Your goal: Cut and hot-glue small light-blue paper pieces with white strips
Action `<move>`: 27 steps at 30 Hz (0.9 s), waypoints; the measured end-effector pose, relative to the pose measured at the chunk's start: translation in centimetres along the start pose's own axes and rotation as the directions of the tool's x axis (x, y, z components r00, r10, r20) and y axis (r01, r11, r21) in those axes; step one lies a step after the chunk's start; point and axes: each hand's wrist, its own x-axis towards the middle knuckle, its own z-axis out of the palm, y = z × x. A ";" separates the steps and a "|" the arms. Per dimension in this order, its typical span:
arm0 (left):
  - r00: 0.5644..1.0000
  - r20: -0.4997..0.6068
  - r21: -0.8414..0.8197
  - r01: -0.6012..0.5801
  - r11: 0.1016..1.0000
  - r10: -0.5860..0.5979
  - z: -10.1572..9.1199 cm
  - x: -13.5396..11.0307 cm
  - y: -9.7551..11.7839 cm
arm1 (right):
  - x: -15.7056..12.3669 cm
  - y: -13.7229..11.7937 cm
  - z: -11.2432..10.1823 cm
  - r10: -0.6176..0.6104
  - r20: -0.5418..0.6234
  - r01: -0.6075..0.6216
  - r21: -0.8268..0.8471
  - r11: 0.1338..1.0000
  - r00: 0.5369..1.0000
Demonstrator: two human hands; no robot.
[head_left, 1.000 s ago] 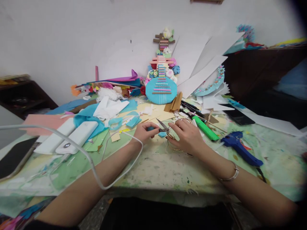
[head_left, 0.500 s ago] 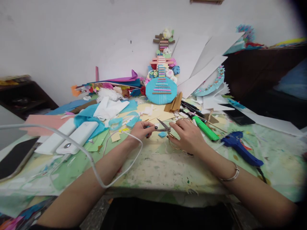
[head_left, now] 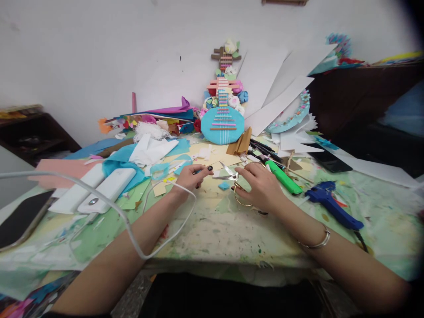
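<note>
My right hand [head_left: 261, 184] grips a pair of scissors [head_left: 234, 177] by its gold loop handles, and the blades stand apart, pointing left. Across from the blade tips, my left hand [head_left: 188, 180] is closed in a pinch, thumb against fingers. Whatever is in that pinch is too small or hidden to make out. A small scrap of blue paper [head_left: 224, 186] lies on the table just below the blades. Behind both hands, a blue paper-covered lute model [head_left: 222, 126] with coloured strips, strings and paper flowers leans upright against the wall.
A green marker [head_left: 283, 176] and a blue glue gun [head_left: 334, 205] lie right of my right hand. A white cable [head_left: 132, 236] loops over my left forearm. White power banks [head_left: 106, 190] and phones [head_left: 331, 158] rest at the sides. Paper scraps spread behind my hands.
My left hand has drawn a little to the left, away from the scissor blades. The scissors stay in my right hand with their blades apart, turned slightly.
</note>
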 end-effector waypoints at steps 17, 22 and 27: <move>0.979 0.200 -0.050 0.042 0.998 -0.032 0.8 -0.4 -0.1 | -0.1 0.1 0.3 -0.085 0.081 0.067 0.200 0.977 0.993; 0.995 0.084 -0.126 0.070 0.990 -0.059 0.6 -0.1 -0.6 | -0.2 0.2 0.5 -0.080 0.102 0.056 0.220 0.974 0.992; 0.996 -0.039 -0.236 0.070 0.969 -0.081 -0.3 0.3 -0.3 | -0.2 0.1 0.1 -0.016 0.087 -0.009 0.277 0.961 0.996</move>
